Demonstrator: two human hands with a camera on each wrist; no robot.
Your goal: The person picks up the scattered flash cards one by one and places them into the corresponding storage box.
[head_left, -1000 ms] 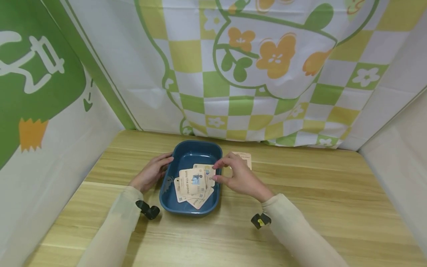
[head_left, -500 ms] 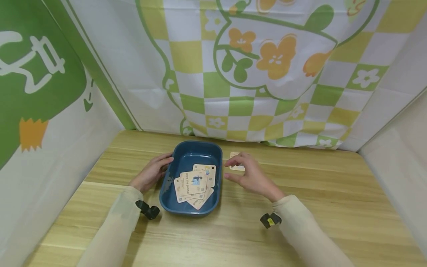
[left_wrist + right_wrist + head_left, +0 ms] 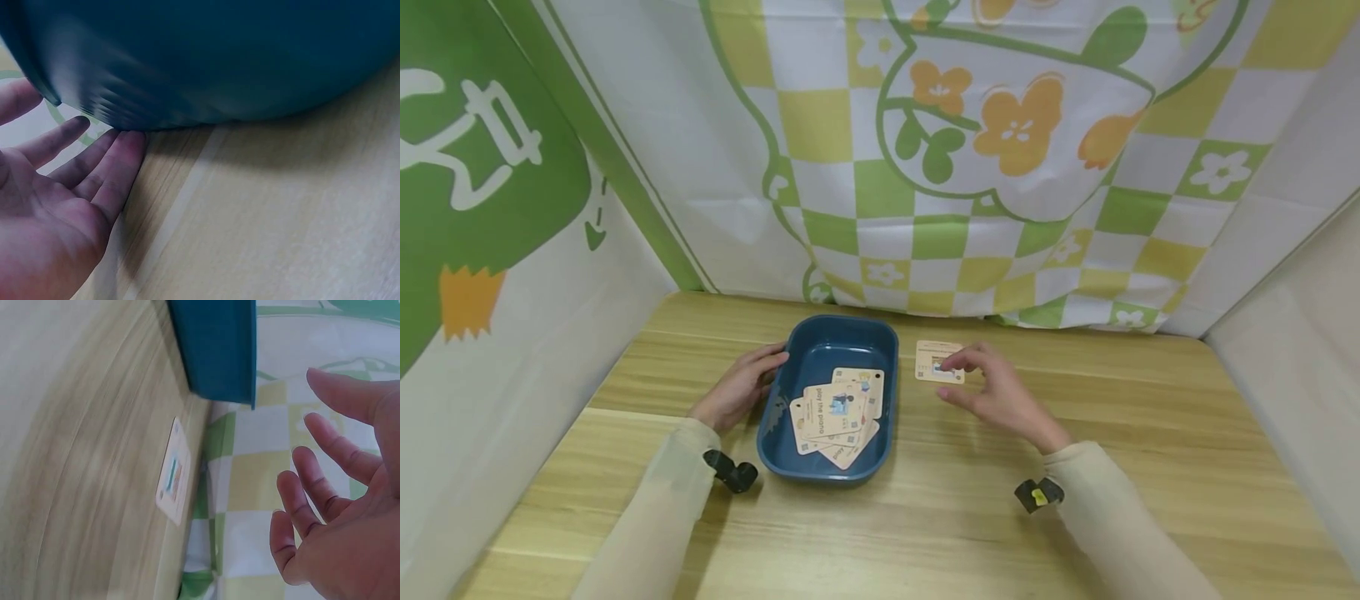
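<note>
A dark blue plastic tray (image 3: 831,348) stands on the wooden table, with several overlapping cream picture cards (image 3: 835,408) inside; the top one reads "play the piano". My left hand (image 3: 745,385) rests against the tray's left wall, and the left wrist view shows its fingers (image 3: 128,153) extended to the lower side of the wall. To the right of the tray, a single card (image 3: 930,354) lies flat on the table. Just above it hovers my right hand (image 3: 1003,400), thumb and fingers spread apart with nothing between them, as the right wrist view also shows.
The light wooden table (image 3: 1112,467) extends to the right and in front of the tray. Behind it hangs a checked green, yellow and white cloth (image 3: 943,237). Fabric panels close off the left and right sides.
My right hand has drawn back rightward from above the tray to over the single card, which now shows more fully. My left hand and the tray stay in place.
</note>
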